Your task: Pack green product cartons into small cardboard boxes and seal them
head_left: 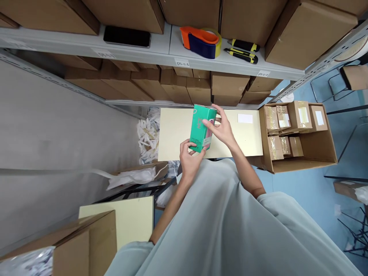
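Observation:
A tall green carton (201, 128) with pink and white print is held upright over a pale yellow table (175, 130). My left hand (190, 157) grips its bottom end, fingers curled round the lower corner. My right hand (222, 128) wraps the carton's right side near the top, with the fingers across its face. Both of my arms come out of pale grey-green sleeves at the bottom of the view.
An open cardboard box (316, 151) with several taped small parcels stands right of the table. The shelf above holds a tape dispenser (201, 40), two yellow-black knives (243, 50), a dark phone (127, 36) and brown boxes. White packing bags (148, 134) lie left of the table. Another box (86, 245) sits at lower left.

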`<control>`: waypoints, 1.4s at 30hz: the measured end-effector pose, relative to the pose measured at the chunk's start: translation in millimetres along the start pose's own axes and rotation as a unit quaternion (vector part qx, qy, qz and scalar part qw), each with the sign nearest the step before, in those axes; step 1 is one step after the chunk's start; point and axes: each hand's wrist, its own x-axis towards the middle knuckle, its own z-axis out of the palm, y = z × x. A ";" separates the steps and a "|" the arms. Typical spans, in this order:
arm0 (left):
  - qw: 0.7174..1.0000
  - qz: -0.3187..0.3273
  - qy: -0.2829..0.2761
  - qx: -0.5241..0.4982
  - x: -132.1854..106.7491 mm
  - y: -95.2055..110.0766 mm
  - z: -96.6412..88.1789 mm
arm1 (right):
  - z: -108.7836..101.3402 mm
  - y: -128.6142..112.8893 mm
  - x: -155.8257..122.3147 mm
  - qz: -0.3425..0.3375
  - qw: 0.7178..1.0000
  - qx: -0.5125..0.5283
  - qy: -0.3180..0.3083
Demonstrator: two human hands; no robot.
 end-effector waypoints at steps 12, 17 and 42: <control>0.929 -0.206 -0.225 -0.210 25.0 -11.5 -29.9 | -17.3 13.4 3.9 -0.046 0.993 0.020 -0.106; 0.945 -0.182 -0.187 -0.198 23.9 -15.3 -26.1 | -16.8 13.0 4.1 -0.039 0.990 -0.006 -0.137; 0.926 -0.208 -0.229 -0.216 16.2 -29.6 -30.8 | -19.2 13.4 -8.6 -0.016 0.994 -0.036 -0.106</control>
